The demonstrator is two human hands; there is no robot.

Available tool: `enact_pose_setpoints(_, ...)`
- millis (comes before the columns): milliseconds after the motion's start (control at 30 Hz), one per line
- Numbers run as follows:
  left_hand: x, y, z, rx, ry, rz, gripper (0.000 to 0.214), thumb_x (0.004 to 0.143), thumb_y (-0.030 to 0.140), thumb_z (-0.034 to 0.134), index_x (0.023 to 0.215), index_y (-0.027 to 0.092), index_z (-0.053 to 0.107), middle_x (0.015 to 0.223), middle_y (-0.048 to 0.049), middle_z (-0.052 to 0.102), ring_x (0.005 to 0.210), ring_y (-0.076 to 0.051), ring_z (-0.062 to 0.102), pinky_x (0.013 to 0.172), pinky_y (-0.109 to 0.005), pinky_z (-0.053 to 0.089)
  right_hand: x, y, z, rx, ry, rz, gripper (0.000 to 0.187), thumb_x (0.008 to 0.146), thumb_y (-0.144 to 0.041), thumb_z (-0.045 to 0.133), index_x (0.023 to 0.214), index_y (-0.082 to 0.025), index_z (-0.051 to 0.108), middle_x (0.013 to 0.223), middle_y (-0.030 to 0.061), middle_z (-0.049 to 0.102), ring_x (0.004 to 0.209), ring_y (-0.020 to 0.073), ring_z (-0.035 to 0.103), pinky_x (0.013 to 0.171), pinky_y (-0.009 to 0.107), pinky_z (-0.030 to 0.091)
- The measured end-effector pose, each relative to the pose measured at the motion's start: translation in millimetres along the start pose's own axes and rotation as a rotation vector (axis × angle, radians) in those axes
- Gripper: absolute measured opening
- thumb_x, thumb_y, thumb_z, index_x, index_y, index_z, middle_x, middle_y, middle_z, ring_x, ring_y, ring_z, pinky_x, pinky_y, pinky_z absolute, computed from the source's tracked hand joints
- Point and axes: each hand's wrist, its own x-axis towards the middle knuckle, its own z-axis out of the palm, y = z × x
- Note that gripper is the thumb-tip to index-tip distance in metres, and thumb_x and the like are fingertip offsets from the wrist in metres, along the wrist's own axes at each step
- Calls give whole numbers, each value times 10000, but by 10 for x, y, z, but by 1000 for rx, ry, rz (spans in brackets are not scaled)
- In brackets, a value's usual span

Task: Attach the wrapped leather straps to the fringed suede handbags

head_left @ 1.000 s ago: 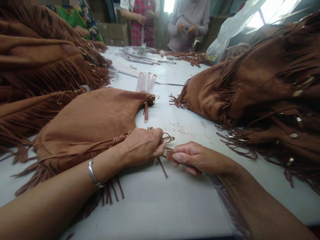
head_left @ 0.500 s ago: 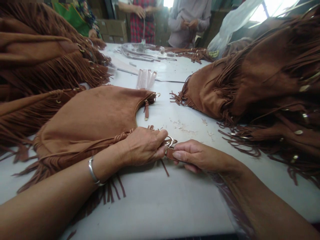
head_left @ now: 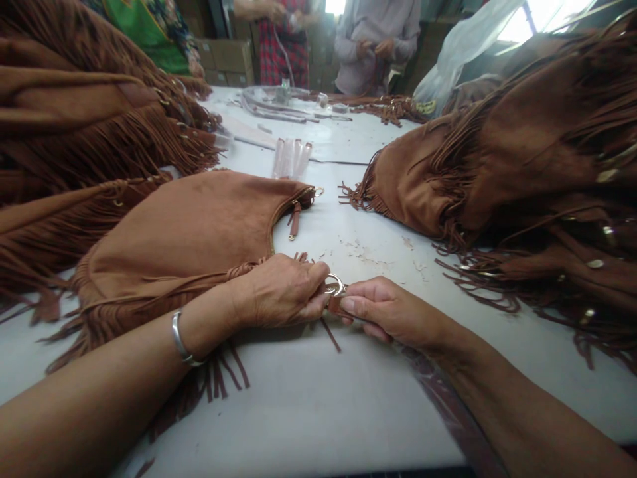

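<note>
My left hand [head_left: 283, 292] grips a gold metal ring [head_left: 336, 285] at the end of a braided strap on a tan suede fringed bag [head_left: 169, 232]. A small tan leather tab [head_left: 336, 305] is pinched between the thumb and fingers of my right hand [head_left: 388, 311], right up against the ring. Both hands nearly touch there. A silver bangle [head_left: 178, 338] circles my left wrist. The bag lies flat on the white table [head_left: 318, 411], with a zip end and a small leather pull [head_left: 294, 221] at its top right.
Heaps of fringed tan suede bags [head_left: 497, 172] lie on the right and at left [head_left: 84, 113]. Clear plastic packets [head_left: 291, 159] and straps [head_left: 279, 106] lie farther along the table. Two people stand beyond it, before stacked cardboard boxes [head_left: 223, 56].
My hands have drawn closer together. The leather tab has moved from just below the gold ring up against it, and the bag has shifted slightly.
</note>
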Motion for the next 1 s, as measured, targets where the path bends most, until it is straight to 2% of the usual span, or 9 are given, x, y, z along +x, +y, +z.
enact_pose_setpoints(200, 16, -6, 34, 83, 48, -90, 268, 880, 396, 347, 915, 149, 444, 670, -58, 625, 583, -230, 624, 490, -272, 404, 25, 17, 79, 97, 167, 15, 329, 809, -435, 459, 679, -139, 519, 401, -86, 323, 313, 41, 241, 320, 177, 170)
enact_pose_setpoints(367, 31, 17, 8, 106, 48, -108, 272, 897, 389, 313, 895, 150, 445, 641, -68, 617, 549, -244, 619, 462, -278, 389, 50, 39, 96, 97, 249, -8, 313, 802, -428, 485, 655, -152, 498, 369, -94, 292, 309, 44, 228, 313, 171, 163)
enact_pose_setpoints(500, 39, 52, -16, 107, 8, -124, 310, 899, 398, 289, 895, 143, 464, 621, -89, 600, 534, -260, 607, 465, -296, 399, 71, 74, 73, 107, 257, 1, 300, 790, -419, 489, 644, -157, 486, 353, -93, 311, 297, 46, 240, 305, 171, 177)
enact_pose_setpoints(600, 38, 55, -7, 112, 9, -117, 299, 893, 388, 306, 893, 141, 474, 637, -97, 603, 544, -260, 607, 478, -301, 410, 69, 70, 73, 104, 281, 6, 303, 766, -431, 504, 632, -160, 481, 350, -91, 321, 292, 45, 251, 305, 169, 176)
enact_pose_setpoints(733, 23, 30, 24, 103, 38, -39, 268, 889, 379, 335, 901, 152, 477, 696, -82, 613, 553, -225, 603, 497, -292, 421, 63, 53, 57, 117, 332, 16, 295, 727, -427, 543, 626, -157, 483, 373, -88, 334, 306, 44, 264, 312, 170, 183)
enact_pose_setpoints(800, 8, 25, 34, 89, 30, 7, 246, 881, 366, 349, 894, 157, 479, 712, -78, 617, 573, -217, 605, 521, -293, 430, 64, 58, 12, 113, 311, 6, 290, 725, -419, 552, 640, -146, 505, 385, -87, 338, 312, 42, 258, 314, 172, 182)
enact_pose_setpoints(900, -17, 50, 39, 92, 26, 66, 228, 867, 363, 370, 875, 164, 481, 699, -72, 614, 604, -227, 609, 541, -304, 434, 55, 68, -91, 66, 175, 18, 315, 734, -433, 578, 672, -127, 541, 387, -87, 347, 313, 37, 251, 314, 168, 159)
enact_pose_setpoints(1000, -27, 105, 38, 104, 46, 24, 320, 874, 465, 346, 869, 177, 484, 681, -69, 611, 594, -249, 605, 516, -317, 422, 13, 51, -173, 24, 77, 47, 339, 764, -457, 580, 694, -128, 536, 383, -85, 366, 317, 34, 261, 318, 162, 152)
